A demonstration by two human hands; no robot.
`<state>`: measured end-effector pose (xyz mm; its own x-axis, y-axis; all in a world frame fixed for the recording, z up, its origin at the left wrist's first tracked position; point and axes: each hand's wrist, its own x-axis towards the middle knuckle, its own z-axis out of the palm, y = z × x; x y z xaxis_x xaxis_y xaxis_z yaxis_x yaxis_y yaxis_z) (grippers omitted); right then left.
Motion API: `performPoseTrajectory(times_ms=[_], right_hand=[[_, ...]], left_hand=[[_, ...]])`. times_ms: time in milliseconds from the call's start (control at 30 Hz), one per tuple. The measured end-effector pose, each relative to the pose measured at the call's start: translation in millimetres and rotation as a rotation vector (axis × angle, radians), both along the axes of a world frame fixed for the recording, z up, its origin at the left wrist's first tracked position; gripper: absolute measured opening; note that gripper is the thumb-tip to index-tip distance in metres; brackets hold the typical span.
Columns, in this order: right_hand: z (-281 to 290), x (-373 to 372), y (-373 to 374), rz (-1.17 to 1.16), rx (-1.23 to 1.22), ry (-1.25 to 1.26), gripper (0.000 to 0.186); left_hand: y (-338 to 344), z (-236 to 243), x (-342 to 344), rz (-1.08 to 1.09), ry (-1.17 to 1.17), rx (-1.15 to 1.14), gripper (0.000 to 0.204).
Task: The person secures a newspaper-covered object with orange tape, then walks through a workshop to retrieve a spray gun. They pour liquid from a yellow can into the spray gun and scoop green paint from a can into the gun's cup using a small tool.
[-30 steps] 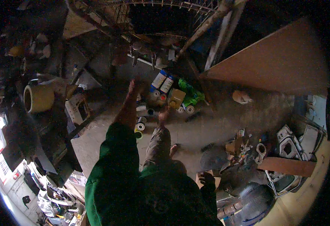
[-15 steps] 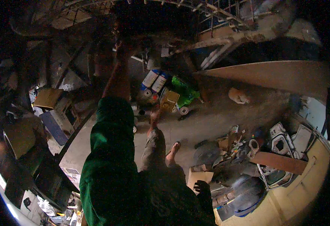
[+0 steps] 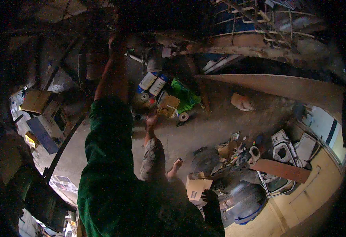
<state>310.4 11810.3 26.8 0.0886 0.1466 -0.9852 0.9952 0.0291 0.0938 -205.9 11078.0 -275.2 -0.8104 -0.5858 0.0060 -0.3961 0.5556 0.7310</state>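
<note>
My left arm, in a green sleeve [image 3: 106, 138], stretches far forward toward a dark structure. At its end my left hand [image 3: 113, 40] is mostly lost in shadow, beside the dark underside of the structure; its fingers and anything in them cannot be made out. My right hand [image 3: 210, 197] hangs low on the right, dark against the floor, its fingers apart and nothing seen in them. It appears nearest an open cardboard box [image 3: 196, 189].
Blue-and-white containers [image 3: 152, 83], a green plastic bag [image 3: 185, 96] and a tape roll [image 3: 183, 117] lie ahead of my feet. To the right are a tyre [image 3: 250, 197], chair frames [image 3: 285, 146] and a brown board [image 3: 281, 170]. Boxes [image 3: 43, 118] stand left.
The view has shifted, so the floor objects sit further left in the picture. My left arm stays stretched forward, and my right hand stays low with fingers apart.
</note>
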Motion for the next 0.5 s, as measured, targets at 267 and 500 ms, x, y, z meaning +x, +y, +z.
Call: performPoseTrajectory(times_ms=[267,500], right_hand=[[-34.0,1.4,10.9,0.063,-0.023,0.018,0.054],[-93.7,1.7,53.1,-0.179,-0.468,-0.081,0.061]], left_hand=[[15.2,-0.4,14.0,0.074,0.083,0.01,0.058],[82.1,43.5,112.4,0.157,0.104,0.037,0.059]])
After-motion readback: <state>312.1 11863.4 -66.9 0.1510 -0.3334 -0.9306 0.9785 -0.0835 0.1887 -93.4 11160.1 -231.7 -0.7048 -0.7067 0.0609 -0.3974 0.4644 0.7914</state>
